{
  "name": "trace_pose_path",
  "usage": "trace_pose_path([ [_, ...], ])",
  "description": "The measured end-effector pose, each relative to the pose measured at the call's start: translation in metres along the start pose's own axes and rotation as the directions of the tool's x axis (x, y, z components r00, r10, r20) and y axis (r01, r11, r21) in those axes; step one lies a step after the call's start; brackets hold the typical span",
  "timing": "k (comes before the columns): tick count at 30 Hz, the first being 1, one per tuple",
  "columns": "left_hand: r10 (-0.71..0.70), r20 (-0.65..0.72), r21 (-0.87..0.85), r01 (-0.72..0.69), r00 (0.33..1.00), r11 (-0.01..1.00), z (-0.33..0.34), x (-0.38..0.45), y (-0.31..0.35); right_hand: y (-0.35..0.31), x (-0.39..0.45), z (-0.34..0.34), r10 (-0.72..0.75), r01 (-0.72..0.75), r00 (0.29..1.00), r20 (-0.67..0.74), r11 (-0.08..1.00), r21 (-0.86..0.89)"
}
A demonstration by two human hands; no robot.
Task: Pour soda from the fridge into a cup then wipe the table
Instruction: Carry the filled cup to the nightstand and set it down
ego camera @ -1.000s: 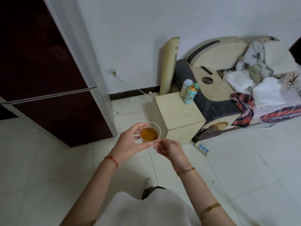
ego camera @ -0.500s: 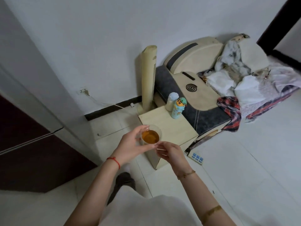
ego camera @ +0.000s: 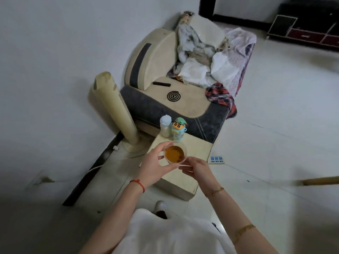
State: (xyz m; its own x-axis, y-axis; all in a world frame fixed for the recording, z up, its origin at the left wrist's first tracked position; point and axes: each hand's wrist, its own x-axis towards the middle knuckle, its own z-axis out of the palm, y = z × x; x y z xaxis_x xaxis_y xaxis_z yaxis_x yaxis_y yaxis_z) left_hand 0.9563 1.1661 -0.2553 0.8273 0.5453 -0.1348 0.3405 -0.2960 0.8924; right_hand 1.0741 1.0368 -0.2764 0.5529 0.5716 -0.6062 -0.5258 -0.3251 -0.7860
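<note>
Fingers [ego camera: 161, 150] of left hand [ego camera: 154, 167] curled round clear cup [ego camera: 175, 154], holding it at the side; right hand [ego camera: 197, 168] pinching the rim at 5 o'clock with fingertips, other fingers loosely bent. Cup holding amber soda [ego camera: 174, 153], roughly half full, level, held above the near part of small beige worktop [ego camera: 199, 149]. Cannot tell if base touches the top. Two bottles at 12 o'clock of cup on the worktop: white-capped bottle [ego camera: 165, 128], cartoon bottle [ego camera: 178, 131], just beside each other. Tower fan [ego camera: 117, 110] at 10 o'clock, sofa [ego camera: 165, 99] piled with clothes beyond. Step, judged: pour done, setting cup down. Next calls for lowering cup level onto bare worktop short of the bottles, then finding a cloth; none identifiable here.
</note>
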Motion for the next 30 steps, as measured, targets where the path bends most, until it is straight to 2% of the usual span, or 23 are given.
trace_pose_path([
  [6,0.039,0.139,0.020,-0.042,0.990,0.999,-0.023,0.052,-0.025,0.000,0.035,0.024,0.030,-0.020,0.991,-0.132,0.997,0.073],
  [13,0.039,0.253,-0.029,-0.033,0.967,0.999,-0.017,0.096,-0.050,0.004,0.068,0.024,0.083,-0.067,0.976,-0.201,0.994,0.088],
  [23,-0.035,0.203,-0.090,0.054,0.979,0.994,0.008,0.140,-0.092,0.008,0.131,0.014,0.124,-0.127,0.972,-0.200,0.992,0.001],
  [30,-0.130,0.217,-0.112,0.157,0.967,0.981,0.033,0.170,-0.154,0.050,0.192,0.011,0.181,-0.180,0.956,-0.231,0.983,0.026],
])
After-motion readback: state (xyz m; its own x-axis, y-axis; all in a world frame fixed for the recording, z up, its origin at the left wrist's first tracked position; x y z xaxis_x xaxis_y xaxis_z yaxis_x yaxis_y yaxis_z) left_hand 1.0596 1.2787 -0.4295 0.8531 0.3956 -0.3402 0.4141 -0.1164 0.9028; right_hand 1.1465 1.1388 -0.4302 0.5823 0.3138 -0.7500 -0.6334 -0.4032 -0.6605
